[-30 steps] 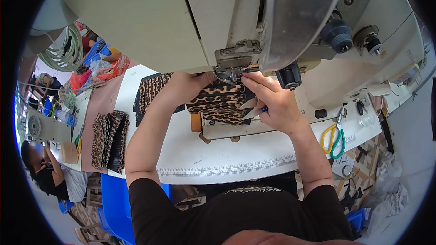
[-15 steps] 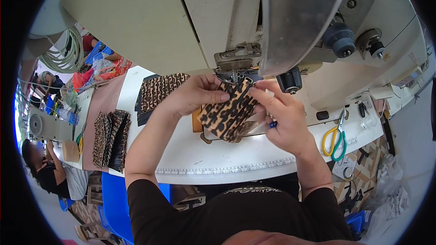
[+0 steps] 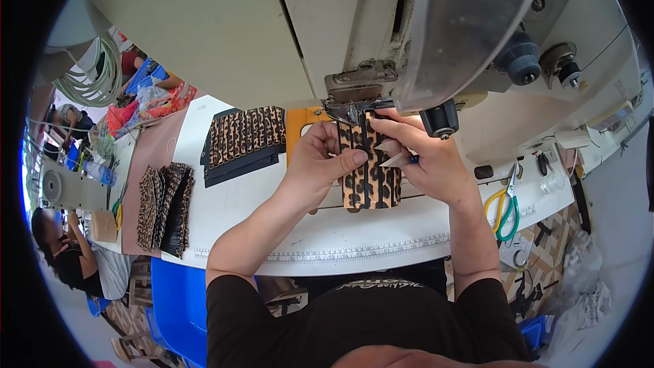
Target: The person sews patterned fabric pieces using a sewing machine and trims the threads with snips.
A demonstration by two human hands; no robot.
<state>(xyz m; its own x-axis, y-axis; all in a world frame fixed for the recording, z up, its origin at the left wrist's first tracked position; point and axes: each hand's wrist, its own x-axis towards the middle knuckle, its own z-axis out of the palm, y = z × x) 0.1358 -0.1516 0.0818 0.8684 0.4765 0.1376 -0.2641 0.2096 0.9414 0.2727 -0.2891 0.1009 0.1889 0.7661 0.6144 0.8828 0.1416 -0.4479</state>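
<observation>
A leopard-print fabric piece with dark lengthwise bands lies under the presser foot of the sewing machine, its near end toward me. My left hand grips its left edge, thumb on top and fingers partly hidden. On the right edge, my right hand rests its stretched forefinger near the foot. Its other fingers are curled round a small pointed pale tool with a bit of blue; its exact kind is not clear.
Left of the machine lies a stack of leopard-print pieces on dark sheets. Further left sits another leopard-print bundle. Yellow-and-green-handled scissors lie at right. A ruler strip runs along the table's front edge. A co-worker sits far left.
The leopard-print piece has turned from a slant to straight under the presser foot. My left hand has moved right and down, uncovering more of the stack at left.
</observation>
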